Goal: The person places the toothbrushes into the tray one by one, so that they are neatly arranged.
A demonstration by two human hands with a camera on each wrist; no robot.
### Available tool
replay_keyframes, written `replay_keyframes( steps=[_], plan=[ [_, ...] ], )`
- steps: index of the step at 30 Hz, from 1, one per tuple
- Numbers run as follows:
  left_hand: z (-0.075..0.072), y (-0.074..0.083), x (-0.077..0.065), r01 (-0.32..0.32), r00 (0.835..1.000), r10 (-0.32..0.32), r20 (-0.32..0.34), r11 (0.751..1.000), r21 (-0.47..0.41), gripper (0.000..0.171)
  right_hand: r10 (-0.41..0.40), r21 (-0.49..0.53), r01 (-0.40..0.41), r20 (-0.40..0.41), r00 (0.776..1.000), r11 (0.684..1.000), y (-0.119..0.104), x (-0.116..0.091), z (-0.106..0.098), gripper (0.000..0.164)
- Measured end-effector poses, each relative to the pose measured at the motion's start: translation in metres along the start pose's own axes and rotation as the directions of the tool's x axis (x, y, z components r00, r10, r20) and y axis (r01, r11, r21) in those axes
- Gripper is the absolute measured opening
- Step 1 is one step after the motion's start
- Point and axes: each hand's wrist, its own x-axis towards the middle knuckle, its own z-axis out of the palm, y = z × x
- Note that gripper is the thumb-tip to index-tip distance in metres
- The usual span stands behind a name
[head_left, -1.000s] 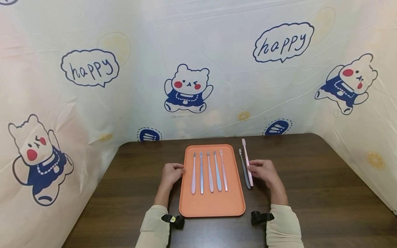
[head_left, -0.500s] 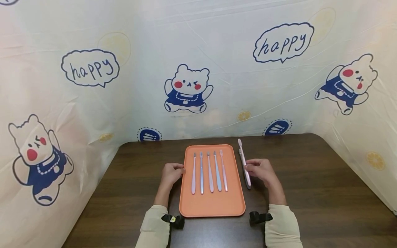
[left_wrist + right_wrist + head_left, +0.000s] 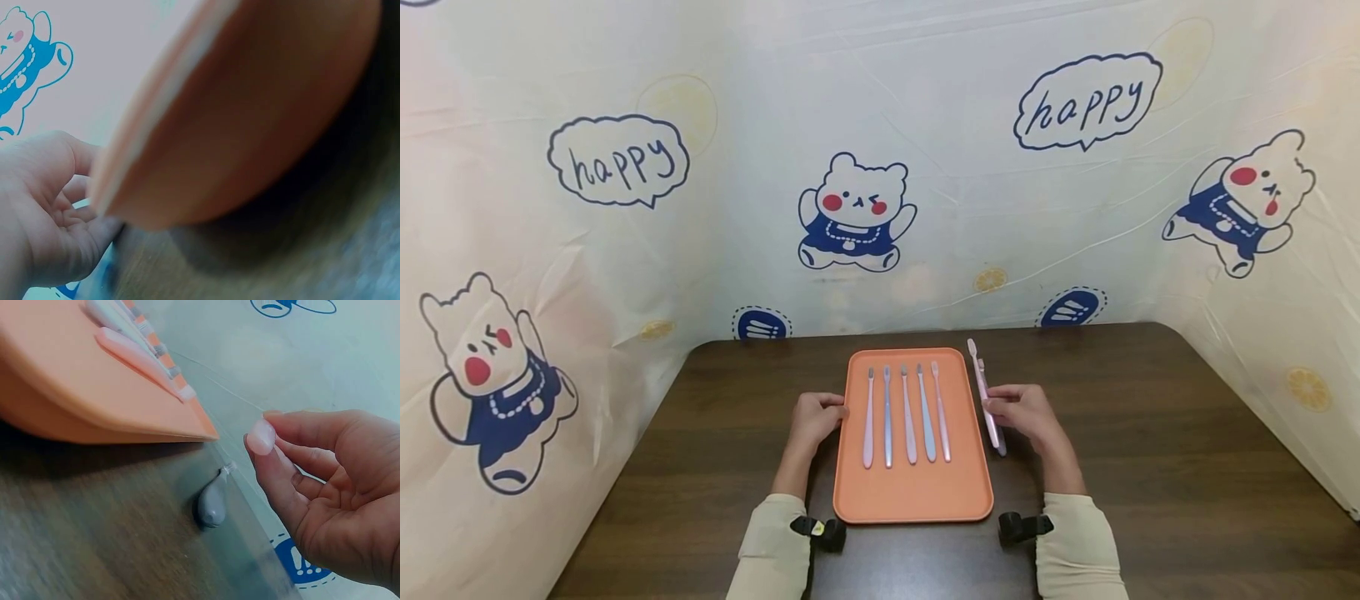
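My left hand (image 3: pixel 812 419) grips the left rim of an orange tray (image 3: pixel 916 496), thumb and fingers on its edge in the left wrist view. Several pink and blue toothbrushes lie side by side on the tray, among them a blue toothbrush (image 3: pixel 888 427) and a pale pink one (image 3: pixel 942 417) nearest the right rim. Just right of the tray, my right hand (image 3: pixel 1032 414) pinches a pink toothbrush (image 3: pixel 981 379) between thumb and fingers, raised off the table. Below it a grey toothbrush (image 3: pixel 214 503) lies on the tabletop, partly hidden in the head view.
The dark wooden table (image 3: pixel 700 467) ends at a cloth backdrop (image 3: pixel 955 242) printed with bears, which also rises on both sides. A black wrist camera (image 3: pixel 831 535) sits on the left sleeve, another black camera (image 3: pixel 1013 527) on the right one.
My right hand has carried the pink toothbrush a short way left, over the grey one and closer to the tray's right rim. The left hand and tray have stayed in place.
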Motion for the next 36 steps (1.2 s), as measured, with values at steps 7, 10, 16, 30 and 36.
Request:
replay_keyframes(
  steps=[7, 10, 16, 30, 36],
  plan=[
    [-0.001, 0.000, 0.000, 0.005, 1.000, -0.005, 0.006, 1.000, -0.006, 0.021, -0.027, 0.004, 0.027, 0.009, 1.000, 1.000, -0.001, 0.000, 0.005, 0.033],
    [-0.001, 0.000, 0.000, 0.007, 1.000, -0.007, 0.005, 1.000, -0.003, 0.021, -0.035, -0.003, 0.035, 0.011, 0.999, 0.999, -0.001, -0.001, 0.006, 0.033],
    [0.000, 0.000, 0.001, 0.004, 1.000, -0.004, 0.000, 1.000, -0.005, 0.021, -0.037, -0.034, 0.037, 0.006, 0.999, 0.999, -0.002, 0.000, 0.011, 0.031],
    [0.000, 0.000, 0.001, 0.008, 1.000, -0.008, 0.003, 1.000, 0.004, 0.021, -0.025, -0.066, 0.026, 0.006, 1.000, 0.998, 0.001, 0.004, 0.018, 0.030],
    [-0.001, 0.001, -0.001, 0.006, 1.000, -0.006, 0.000, 1.000, 0.006, 0.021, -0.043, -0.058, 0.043, 0.007, 0.999, 0.997, 0.000, 0.004, 0.022, 0.029]
  ],
)
